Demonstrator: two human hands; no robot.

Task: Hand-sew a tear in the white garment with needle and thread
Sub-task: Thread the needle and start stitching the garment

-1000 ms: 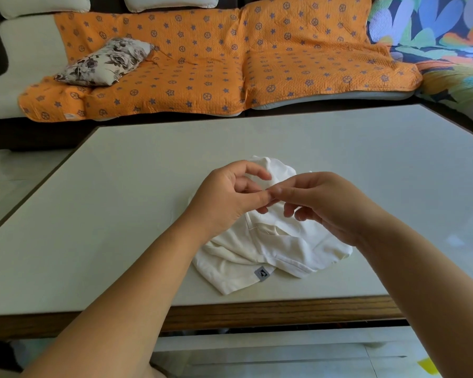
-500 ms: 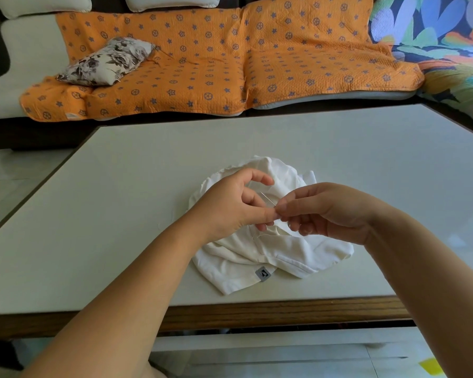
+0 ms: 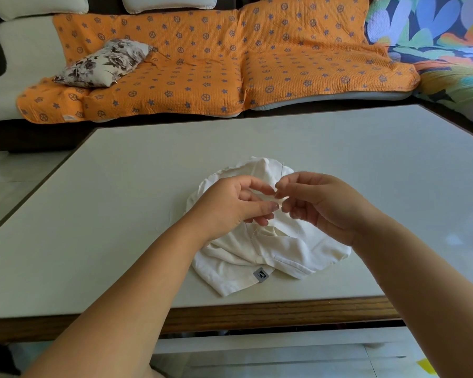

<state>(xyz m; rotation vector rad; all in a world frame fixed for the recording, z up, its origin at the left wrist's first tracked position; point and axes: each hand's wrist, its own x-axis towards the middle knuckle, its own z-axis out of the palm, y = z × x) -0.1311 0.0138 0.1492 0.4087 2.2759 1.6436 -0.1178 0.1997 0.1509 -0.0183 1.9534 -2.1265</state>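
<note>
Head view looks down on both hands held close together above the white garment (image 3: 257, 252), which lies crumpled near the front edge of the bench (image 3: 115, 214) with a small grey label (image 3: 260, 274) showing at its lower hem. The right hand (image 3: 320, 205) has thumb and forefinger pressed together on the needle (image 3: 281, 170), whose thin shaft sticks up past the fingertips against the cloth; its other fingers are loosely curled beneath. The left hand (image 3: 230, 205) is curled too, its forefinger and thumb reaching toward the right fingertips and almost touching them, with a small gap between the two digits. Whether it pinches thread there I cannot tell, since the thread is too fine to make out. Neither hand presses on the garment. Behind the bench stands a sofa with an orange patterned cover (image 3: 202, 64) and a floral cushion (image 3: 104, 62).
</note>
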